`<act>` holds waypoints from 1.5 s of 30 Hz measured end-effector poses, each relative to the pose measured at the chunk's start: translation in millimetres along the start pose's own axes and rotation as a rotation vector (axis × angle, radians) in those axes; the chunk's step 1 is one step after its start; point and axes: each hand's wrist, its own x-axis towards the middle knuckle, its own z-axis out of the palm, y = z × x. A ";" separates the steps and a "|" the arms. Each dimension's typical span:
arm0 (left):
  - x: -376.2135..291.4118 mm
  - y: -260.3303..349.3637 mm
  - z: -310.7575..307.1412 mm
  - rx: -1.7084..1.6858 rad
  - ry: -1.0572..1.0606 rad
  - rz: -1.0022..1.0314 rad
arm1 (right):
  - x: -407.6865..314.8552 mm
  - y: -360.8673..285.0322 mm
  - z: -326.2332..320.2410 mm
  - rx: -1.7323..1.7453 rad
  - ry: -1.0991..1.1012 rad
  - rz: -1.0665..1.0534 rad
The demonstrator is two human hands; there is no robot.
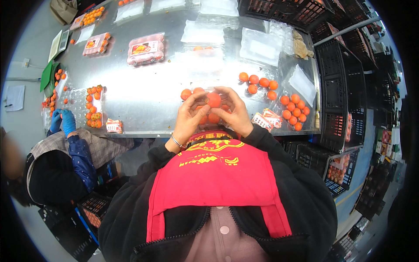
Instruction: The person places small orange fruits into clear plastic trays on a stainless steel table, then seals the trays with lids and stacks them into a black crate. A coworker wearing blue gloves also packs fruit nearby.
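My left hand point(190, 114) and my right hand point(235, 110) hold one round orange-red fruit point(213, 100) between their fingertips. Below them, partly hidden by my fingers, several similar fruits point(214, 118) sit in what looks like a clear plastic tray close to the table's front edge. Two fruits point(186, 94) show just beyond my left hand. To the right, a clear tray holds several loosely spaced fruits point(253, 79), and nearer the corner lies a fuller group of fruits point(296, 112). Printed cards point(263, 121) lie beside my right hand.
Closed, labelled fruit packs point(145, 49) and white pads point(262, 46) in clear trays lie across the metal table point(144, 98). Black crates point(342, 95) stand along the right side. At left, a co-worker's blue-gloved hands point(65, 121) are near another tray of fruit point(93, 106).
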 end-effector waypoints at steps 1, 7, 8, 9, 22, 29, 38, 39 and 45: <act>0.7 0.4 0.4 -0.008 0.002 0.002 | 2.2 2.2 -0.2 -0.008 0.005 -0.031; 8.6 1.6 4.1 0.038 -0.009 -0.030 | 6.3 3.5 -11.2 -0.126 0.066 -0.109; 9.8 2.0 4.4 0.057 0.005 -0.037 | 7.0 2.9 -14.1 -0.180 0.090 -0.154; 10.8 2.9 3.4 0.075 0.016 -0.044 | 7.2 2.5 -17.5 -0.188 0.104 -0.155; 19.1 3.8 5.1 0.180 0.085 -0.100 | 5.7 19.1 -59.2 -0.429 0.495 -0.240; 21.0 1.5 2.3 0.217 0.125 -0.133 | 7.7 27.7 -94.0 -0.325 0.675 -0.142; 17.4 -4.0 -1.2 0.165 0.234 -0.197 | 104.6 80.3 -222.0 0.065 0.763 -0.084; 18.2 -3.5 -0.5 0.161 0.215 -0.167 | 133.1 87.8 -233.6 0.065 0.733 -0.119; 7.2 6.3 -8.4 0.233 0.318 -0.125 | 288.7 115.1 -276.7 -0.735 0.611 -0.090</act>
